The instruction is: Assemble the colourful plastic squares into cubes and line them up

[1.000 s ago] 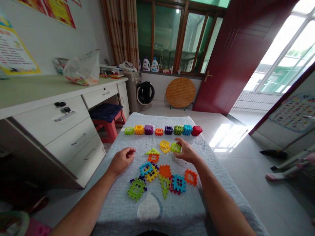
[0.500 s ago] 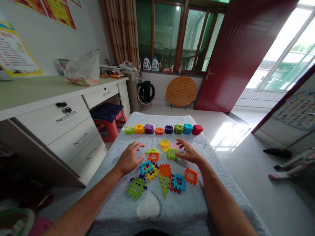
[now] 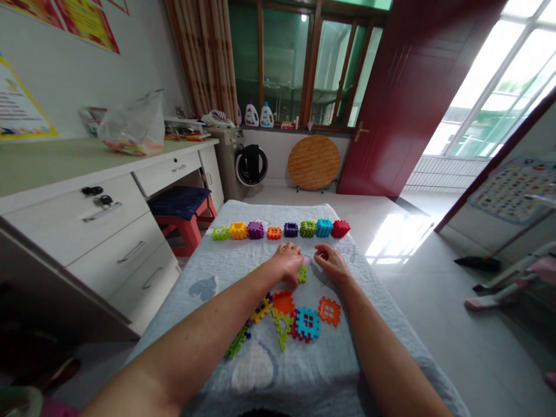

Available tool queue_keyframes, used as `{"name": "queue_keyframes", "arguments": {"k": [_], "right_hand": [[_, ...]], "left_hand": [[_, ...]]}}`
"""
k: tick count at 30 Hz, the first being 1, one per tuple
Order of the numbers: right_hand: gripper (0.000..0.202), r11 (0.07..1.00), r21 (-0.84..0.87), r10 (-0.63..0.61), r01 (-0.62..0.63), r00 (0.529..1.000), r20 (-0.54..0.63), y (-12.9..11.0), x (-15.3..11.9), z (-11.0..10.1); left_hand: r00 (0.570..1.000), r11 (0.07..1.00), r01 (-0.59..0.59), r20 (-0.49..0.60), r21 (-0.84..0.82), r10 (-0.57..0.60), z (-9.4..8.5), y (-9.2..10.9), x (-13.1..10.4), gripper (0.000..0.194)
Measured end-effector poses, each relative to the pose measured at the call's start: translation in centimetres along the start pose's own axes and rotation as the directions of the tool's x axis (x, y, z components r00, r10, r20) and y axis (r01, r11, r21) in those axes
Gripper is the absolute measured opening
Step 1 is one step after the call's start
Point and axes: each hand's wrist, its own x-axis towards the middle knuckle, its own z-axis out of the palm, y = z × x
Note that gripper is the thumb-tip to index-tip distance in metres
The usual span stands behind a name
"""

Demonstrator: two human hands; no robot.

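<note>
Row of stacks (image 3: 255, 230): lime, yellow, purple, orange, dark purple, green, light blue, red, left to right
Loose pieces (image 3: 307, 324): light blue, orange, lime, yellow, a bit of red
Cloth under my fingers (image 3: 333, 258): pale blue-grey, with white and darker blue-grey hearts
Door (image 3: 391, 104): dark red
Curtain (image 3: 202, 55): tan-brown, vertical stripes
Stool (image 3: 182, 211): navy top, coral-pink legs

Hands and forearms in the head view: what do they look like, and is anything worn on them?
The left hand and right hand are both ungloved, with five-fingered human shapes. The left forearm and right forearm show no sleeve, watch, bracelet or cable. I can make out no rings, though some fingers are hidden.
</note>
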Motion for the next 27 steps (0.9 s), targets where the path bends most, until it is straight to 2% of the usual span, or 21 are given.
{"name": "queue_keyframes", "arguments": {"k": [7,12,16,19,21,23,25,27], "right_hand": [[0.031,1.000,0.017,0.005,-0.004,1.000,-0.013,0.2,0.1,0.1],[0.033,1.000,0.013,-0.001,0.001,1.000,-0.021,0.1,-0.1,0.1],[0.034,1.000,0.024,0.018,-0.018,1.000,-0.019,-0.2,-0.1,0.0],[0.035,0.999,0.021,0.025,-0.025,1.000,-0.004,-0.4,-0.2,-0.2],[0.035,1.000,0.018,0.016,-0.016,1.000,0.014,-0.5,-0.2,-0.2],[0.035,1.000,0.017,0.004,-0.004,1.000,0.024,-0.5,-0.3,-0.2],[0.036,1.000,0.015,-0.003,0.003,1.000,0.026,-0.3,-0.3,0.0],[0.036,1.000,0.007,-0.009,0.008,1.000,0.028,-0.1,-0.3,0.1]], "left_hand": [[1.000,0.999,-0.001,0.018,0.049,0.000,0.0,0.5,0.5,0.048],[0.999,0.993,-0.032,-0.025,0.118,0.035,0.3,0.6,0.5,0.049],[0.990,0.989,-0.066,-0.116,0.135,0.081,0.4,0.4,-0.6,0.052],[0.984,0.993,-0.079,-0.155,0.085,0.091,-0.3,-0.5,-2.3,0.054],[0.982,0.996,-0.064,-0.177,0.055,0.073,-1.2,-1.7,-3.9,0.051],[0.981,0.999,-0.020,-0.190,0.043,0.028,-2.0,-3.9,-5.8,0.049],[0.978,0.998,0.045,-0.208,0.045,-0.035,-2.6,-7.0,-7.8,0.050],[0.974,0.992,0.115,-0.200,0.058,-0.102,-2.9,-11.0,-9.7,0.048]]}}
